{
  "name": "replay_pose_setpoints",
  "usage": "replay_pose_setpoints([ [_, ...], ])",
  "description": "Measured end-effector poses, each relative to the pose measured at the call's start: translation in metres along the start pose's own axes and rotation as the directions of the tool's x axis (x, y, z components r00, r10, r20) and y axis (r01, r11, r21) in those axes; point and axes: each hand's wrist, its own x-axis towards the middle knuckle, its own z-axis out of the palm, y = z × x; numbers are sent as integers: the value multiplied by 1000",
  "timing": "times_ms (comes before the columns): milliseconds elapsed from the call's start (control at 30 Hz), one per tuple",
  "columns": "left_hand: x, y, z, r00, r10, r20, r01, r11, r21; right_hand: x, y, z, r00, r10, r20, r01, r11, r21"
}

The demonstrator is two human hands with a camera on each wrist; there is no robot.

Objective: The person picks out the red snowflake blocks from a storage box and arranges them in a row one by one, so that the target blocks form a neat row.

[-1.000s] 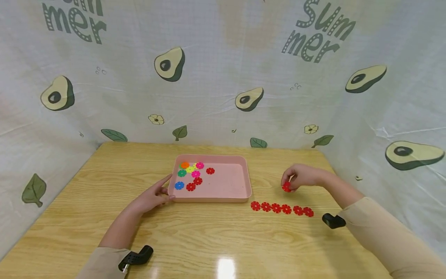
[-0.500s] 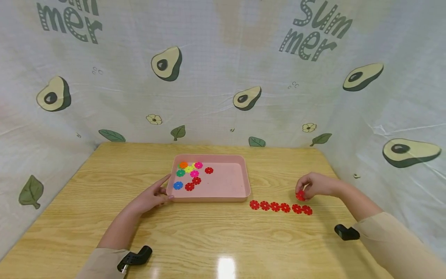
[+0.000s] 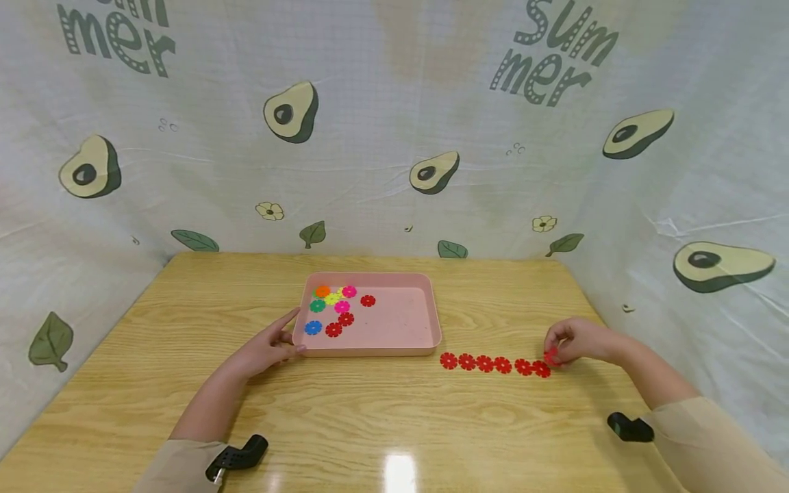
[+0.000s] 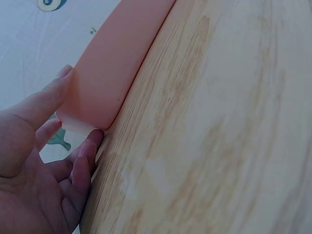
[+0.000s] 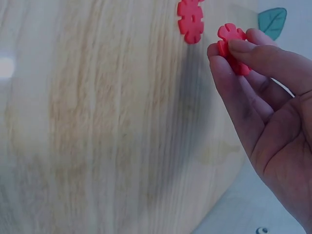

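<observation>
My right hand (image 3: 576, 340) pinches a red interlocking disc (image 5: 233, 36) between thumb and fingertips, just past the right end of a row of red discs (image 3: 484, 363). The discs are notched and flower-shaped; the row lies on the table, its end also showing in the right wrist view. In the head view the held disc is partly hidden by the fingers. My left hand (image 3: 265, 352) rests at the near left corner of a pink tray (image 3: 397, 352). Its straight thumb touches the tray's front wall and the other fingers lie loosely along the left side.
Inside the tray, at the left, lie a blue disc (image 3: 313, 327), an orange disc (image 3: 322, 292), a green disc (image 3: 317, 306), loose red discs (image 3: 333, 330), and pink and yellow ones. A patterned white cloth (image 3: 357, 171) hangs behind the wooden table (image 3: 345, 418) and along its sides.
My right hand has moved right and toward me with the red disc, from behind the row to its right end. The left hand stays at the tray.
</observation>
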Motion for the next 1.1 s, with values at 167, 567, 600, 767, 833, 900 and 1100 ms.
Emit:
replay_pose_setpoints([
  [167, 0, 0, 0, 1000, -7, 0, 7, 1000, -7, -5, 10, 0, 999, 1, -36, -2, 1000, -27],
  [567, 1, -1, 0, 1000, 2, 5, -2, 1000, -24, -9, 25, -1, 998, -46, -33, 44, 996, -75],
  [600, 1, -1, 0, 1000, 4, 6, -4, 1000, -26, -9, 25, -1, 998, -44, -33, 41, 996, -76],
  [767, 1, -1, 0, 1000, 4, 4, -4, 1000, -22, -8, 24, 2, 998, -64, -24, 62, 995, -82],
  [833, 1, -1, 0, 1000, 1, 3, -1, 1000, -17, -7, 25, 2, 998, -62, -23, 60, 994, -88],
  [900, 1, -1, 0, 1000, -1, 2, 1, 1000, -13, -7, 26, 2, 998, -64, -22, 61, 994, -94],
  [1100, 1, -1, 0, 1000, -8, 2, 8, 1000, -15, -6, 27, 2, 998, -67, -19, 64, 990, -129],
])
